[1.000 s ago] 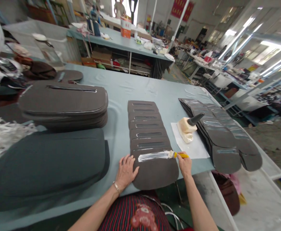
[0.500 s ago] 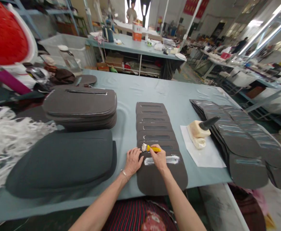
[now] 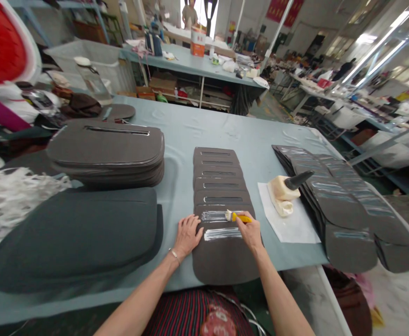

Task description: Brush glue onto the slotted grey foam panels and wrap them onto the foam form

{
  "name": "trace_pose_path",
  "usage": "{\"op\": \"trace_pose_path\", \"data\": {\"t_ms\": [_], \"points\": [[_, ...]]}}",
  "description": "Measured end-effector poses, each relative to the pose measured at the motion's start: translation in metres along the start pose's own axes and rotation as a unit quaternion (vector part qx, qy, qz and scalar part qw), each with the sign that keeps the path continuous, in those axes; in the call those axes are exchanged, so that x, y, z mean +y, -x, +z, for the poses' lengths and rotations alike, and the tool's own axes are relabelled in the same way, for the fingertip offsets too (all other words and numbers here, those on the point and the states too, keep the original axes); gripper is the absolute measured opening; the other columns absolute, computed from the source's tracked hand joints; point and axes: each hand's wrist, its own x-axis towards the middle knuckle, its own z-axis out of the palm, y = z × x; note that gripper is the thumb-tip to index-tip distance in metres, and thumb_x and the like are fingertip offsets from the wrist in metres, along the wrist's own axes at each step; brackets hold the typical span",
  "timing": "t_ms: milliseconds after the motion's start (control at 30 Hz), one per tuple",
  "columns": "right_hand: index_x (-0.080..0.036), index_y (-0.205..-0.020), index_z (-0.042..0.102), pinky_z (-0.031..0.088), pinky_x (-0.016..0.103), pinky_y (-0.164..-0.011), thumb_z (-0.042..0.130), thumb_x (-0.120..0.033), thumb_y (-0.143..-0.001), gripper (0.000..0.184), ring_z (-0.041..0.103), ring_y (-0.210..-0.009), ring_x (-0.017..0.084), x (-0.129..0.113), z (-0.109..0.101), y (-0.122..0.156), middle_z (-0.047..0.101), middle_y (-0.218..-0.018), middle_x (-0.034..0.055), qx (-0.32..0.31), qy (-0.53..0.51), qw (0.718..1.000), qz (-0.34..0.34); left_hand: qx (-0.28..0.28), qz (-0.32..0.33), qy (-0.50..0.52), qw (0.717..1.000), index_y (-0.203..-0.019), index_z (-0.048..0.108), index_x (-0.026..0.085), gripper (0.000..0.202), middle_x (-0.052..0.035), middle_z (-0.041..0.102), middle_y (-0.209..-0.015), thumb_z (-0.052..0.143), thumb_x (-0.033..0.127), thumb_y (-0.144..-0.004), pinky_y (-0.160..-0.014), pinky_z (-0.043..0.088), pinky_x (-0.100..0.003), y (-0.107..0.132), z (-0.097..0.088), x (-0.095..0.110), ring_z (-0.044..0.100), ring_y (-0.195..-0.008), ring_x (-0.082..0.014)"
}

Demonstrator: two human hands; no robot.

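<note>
A yellow-handled brush point(image 3: 242, 217) is gripped in my right hand point(image 3: 250, 232), its white-smeared bristles on the second panel of a row. Overlapping dark panels point(image 3: 225, 261) with slots run away from me down the table's middle. White paste coats the area around the slot on the nearest panel, and streaks cover much of the one behind it. My left hand point(image 3: 188, 234) lies flat with fingers extended, at the left edge of the panels. To the right, a cream-coloured bottle point(image 3: 283, 189) with a black nozzle rests on a white sheet point(image 3: 300, 229).
A thick stack of slotted dark panels point(image 3: 109, 147) stands at left, behind a larger dark padded piece point(image 3: 74, 233). White strips point(image 3: 11, 196) are heaped at the far left. More pasted panels point(image 3: 347, 205) overlap along the right side. Another worktable point(image 3: 186, 63) stands beyond.
My right hand has swept the brush rightward across the second panel, leaving white streaks around its slot. The left hand stays at the panels' left edge. The whole view has shifted slightly.
</note>
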Motion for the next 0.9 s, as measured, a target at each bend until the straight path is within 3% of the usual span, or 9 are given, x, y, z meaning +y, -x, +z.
{"op": "trace_pose_path", "data": {"t_ms": [167,300,433,567,667,767,900], "points": [[-0.017,-0.087,0.065,0.039,0.025,-0.05,0.052,-0.053,-0.074,0.04,0.052,-0.045,0.015,0.024,-0.029,-0.011,0.058,-0.053,-0.0002,0.068,-0.015,0.991,0.114,0.0,0.002,0.006,1.0,-0.105,0.056,0.021,0.022,-0.0093,0.06,-0.115,0.048,0.028,-0.085,-0.099,0.033,-0.047,0.0,0.003,-0.001,0.047,-0.117,-0.0277],[-0.018,-0.086,0.066,0.042,0.026,-0.06,0.055,-0.051,-0.073,0.037,0.059,-0.06,0.017,0.017,-0.033,-0.011,0.065,-0.068,0.0033,0.063,-0.033,0.994,0.077,0.005,-0.012,0.041,0.999,-0.107,0.054,0.023,0.024,-0.0082,0.059,-0.114,0.05,0.028,-0.084,-0.099,0.033,-0.047,0.0,0.001,-0.005,0.048,-0.115,-0.0262],[-0.017,-0.077,0.066,0.043,0.026,-0.069,0.056,-0.049,-0.074,0.033,0.059,-0.074,0.018,-0.026,0.001,0.005,0.067,-0.078,0.0051,0.034,-0.08,0.996,0.03,0.025,-0.045,0.079,0.996,-0.112,0.05,0.022,0.029,-0.0079,0.057,-0.115,0.05,0.027,-0.084,-0.096,0.036,-0.043,0.004,-0.007,-0.005,0.049,-0.112,-0.0232],[-0.018,-0.083,0.066,0.043,0.024,-0.067,0.054,-0.043,-0.077,0.028,0.057,-0.071,0.015,-0.07,0.048,0.023,0.066,-0.08,0.003,-0.064,-0.15,0.986,-0.02,-0.009,-0.012,0.066,0.998,-0.105,0.055,0.023,0.021,-0.0068,0.058,-0.115,0.048,0.024,-0.086,-0.1,0.032,-0.044,0.015,-0.013,0.004,0.047,-0.116,-0.0231],[-0.019,-0.085,0.066,0.042,0.024,-0.06,0.055,-0.041,-0.076,0.026,0.055,-0.064,0.014,-0.072,0.067,0.025,0.065,-0.077,0.0014,-0.126,-0.166,0.978,-0.029,-0.022,-0.003,0.048,0.999,-0.107,0.055,0.023,0.023,-0.0068,0.058,-0.117,0.046,0.023,-0.086,-0.101,0.031,-0.046,0.02,-0.013,0.009,0.045,-0.119,-0.0244],[-0.019,-0.084,0.065,0.04,0.024,-0.054,0.057,-0.044,-0.072,0.029,0.052,-0.056,0.014,-0.037,0.046,0.013,0.062,-0.068,0.0003,-0.095,-0.141,0.985,0.029,-0.026,-0.005,0.042,0.999,-0.108,0.056,0.023,0.023,-0.0071,0.059,-0.117,0.046,0.023,-0.087,-0.101,0.031,-0.046,0.021,-0.011,0.008,0.044,-0.12,-0.0251],[-0.016,-0.081,0.065,0.039,0.026,-0.056,0.056,-0.05,-0.069,0.037,0.052,-0.056,0.016,0.019,-0.019,-0.009,0.059,-0.059,0.001,0.062,-0.019,0.993,0.096,-0.019,-0.007,0.047,0.999,-0.107,0.057,0.023,0.023,-0.0076,0.06,-0.115,0.047,0.023,-0.086,-0.101,0.031,-0.047,0.02,-0.01,0.007,0.045,-0.12,-0.025]]}}
